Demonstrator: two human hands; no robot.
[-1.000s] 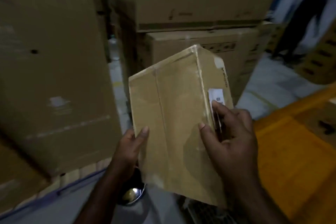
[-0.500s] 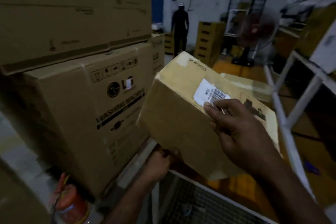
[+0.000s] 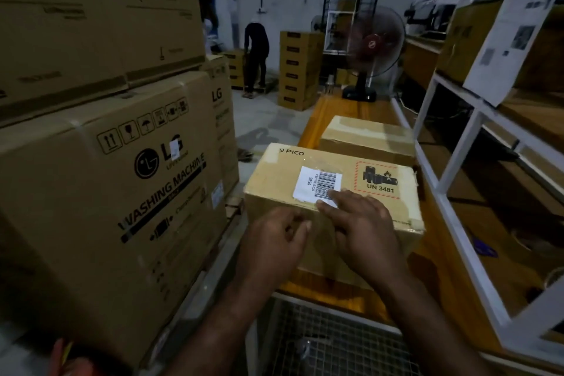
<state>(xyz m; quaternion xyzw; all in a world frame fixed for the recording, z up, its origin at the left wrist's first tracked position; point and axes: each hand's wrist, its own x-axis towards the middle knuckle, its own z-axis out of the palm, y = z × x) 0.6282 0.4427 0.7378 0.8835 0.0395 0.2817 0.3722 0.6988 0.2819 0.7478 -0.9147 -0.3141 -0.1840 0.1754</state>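
Observation:
A brown PICO cardboard box [image 3: 360, 217] lies flat on the orange wooden table [image 3: 341, 290], its top bearing a white barcode label [image 3: 317, 185] and a red-bordered UN 3481 battery mark [image 3: 380, 180]. My right hand [image 3: 363, 229] rests on the box's near top edge, its fingertips touching the lower corner of the label. My left hand [image 3: 271, 244] hovers at the box's near left face with fingers loosely curled, holding nothing.
Large LG washing machine cartons [image 3: 110, 180] are stacked close on the left. A second taped box [image 3: 366, 136] sits behind the first. A white metal rack [image 3: 464, 137] runs along the right. A wire mesh cage [image 3: 329, 342] lies below. A pedestal fan [image 3: 369, 46] and a person [image 3: 255, 55] stand far back.
The box was held tilted in the air and now lies flat on the table. My left hand came out from under it to its near side.

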